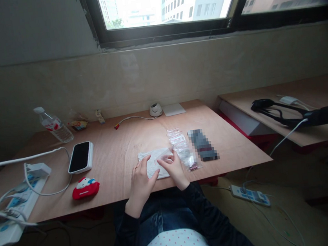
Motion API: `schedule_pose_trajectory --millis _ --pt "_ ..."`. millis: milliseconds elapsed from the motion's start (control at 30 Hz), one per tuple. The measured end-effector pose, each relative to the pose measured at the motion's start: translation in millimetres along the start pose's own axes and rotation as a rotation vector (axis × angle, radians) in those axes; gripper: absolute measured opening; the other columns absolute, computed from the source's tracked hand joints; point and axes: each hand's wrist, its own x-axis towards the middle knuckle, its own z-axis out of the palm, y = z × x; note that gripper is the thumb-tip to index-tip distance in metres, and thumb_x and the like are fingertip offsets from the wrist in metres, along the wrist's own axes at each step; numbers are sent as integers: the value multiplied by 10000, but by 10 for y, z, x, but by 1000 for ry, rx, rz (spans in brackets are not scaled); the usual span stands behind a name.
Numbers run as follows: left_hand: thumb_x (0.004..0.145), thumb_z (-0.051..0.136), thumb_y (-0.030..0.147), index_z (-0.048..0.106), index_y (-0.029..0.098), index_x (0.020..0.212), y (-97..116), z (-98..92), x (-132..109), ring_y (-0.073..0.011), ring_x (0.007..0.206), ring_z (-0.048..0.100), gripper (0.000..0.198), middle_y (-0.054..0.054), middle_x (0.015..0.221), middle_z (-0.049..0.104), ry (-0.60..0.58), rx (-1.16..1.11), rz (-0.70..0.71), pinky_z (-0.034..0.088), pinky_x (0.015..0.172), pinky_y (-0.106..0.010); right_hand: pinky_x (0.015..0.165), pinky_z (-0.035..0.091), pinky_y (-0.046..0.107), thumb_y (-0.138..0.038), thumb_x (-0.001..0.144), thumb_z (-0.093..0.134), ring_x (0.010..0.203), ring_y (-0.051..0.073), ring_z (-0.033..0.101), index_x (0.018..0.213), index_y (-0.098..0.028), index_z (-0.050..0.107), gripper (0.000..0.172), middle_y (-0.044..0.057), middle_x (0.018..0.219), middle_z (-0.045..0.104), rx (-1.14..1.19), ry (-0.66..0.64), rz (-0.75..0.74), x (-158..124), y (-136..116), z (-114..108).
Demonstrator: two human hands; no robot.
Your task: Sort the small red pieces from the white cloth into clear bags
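Note:
A white cloth or tissue (152, 156) lies spread near the front edge of the table, partly hidden by my hands. My left hand (140, 179) is over its left side, thumb and fingers apart, with nothing visible in them. Over the right side, my right hand (173, 169) has its fingertips pinched together. What looks like a small clear zip bag (165, 153) shows at those fingertips. Just right of that hand, a row of overlapping clear zip bags (177, 139) runs away from me. Small dark red pieces (193, 167) show in the nearest one.
A pixelated dark object (203, 145) lies right of the bags. To the left are a red pouch (85, 188), a white-cased phone (80, 157), a power strip (27, 197) with cables and a water bottle (54, 125). A dome camera (155, 109) stands at the back.

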Motion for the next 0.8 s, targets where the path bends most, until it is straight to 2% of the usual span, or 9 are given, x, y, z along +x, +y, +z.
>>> schedule_pose_trajectory --millis 33,100,167,533,700,800 --pt "784 584 230 452 191 1224 -51 34 -5 -268 1123 554 460 -127 1228 580 -16 24 -14 423 943 -452 929 446 391 -237 598 700 1064 225 543 1279 -216 331 775 51 1066 537 -166 64 -125 19 66 16" --pt "778 573 205 462 189 1230 -142 91 -21 -270 1126 551 466 -129 1223 584 -58 57 -31 416 947 -459 998 385 426 -225 626 650 1143 244 481 1335 -198 293 794 84 1152 514 -390 89 -290 36 187 38" --pt "772 568 192 476 189 1225 -203 125 -39 -264 1126 553 462 -130 1212 592 -93 58 -47 413 949 -454 1028 350 428 -206 639 616 1188 253 440 1355 -180 287 789 107 1202 491 -477 77 -355 36 272 44" --pt "788 548 213 539 186 1150 -216 155 -37 -245 1101 571 363 -117 1164 624 -124 -37 -66 424 949 -431 1000 366 423 -217 660 606 1091 248 464 1387 -168 256 808 113 1173 470 -519 47 -367 57 327 2" --pt "786 514 149 521 166 1198 -199 140 -38 -228 1126 566 412 -125 1215 601 -89 -160 -90 434 967 -401 988 377 414 -237 686 618 1097 249 457 1394 -174 253 799 112 1156 469 -508 55 -390 20 285 7" --pt "813 514 182 509 178 1222 -152 112 -23 -209 1159 548 408 -108 1244 587 -59 -268 -93 428 985 -364 994 369 407 -242 704 619 1107 250 455 1394 -170 263 780 118 1167 471 -522 78 -429 -18 216 13"
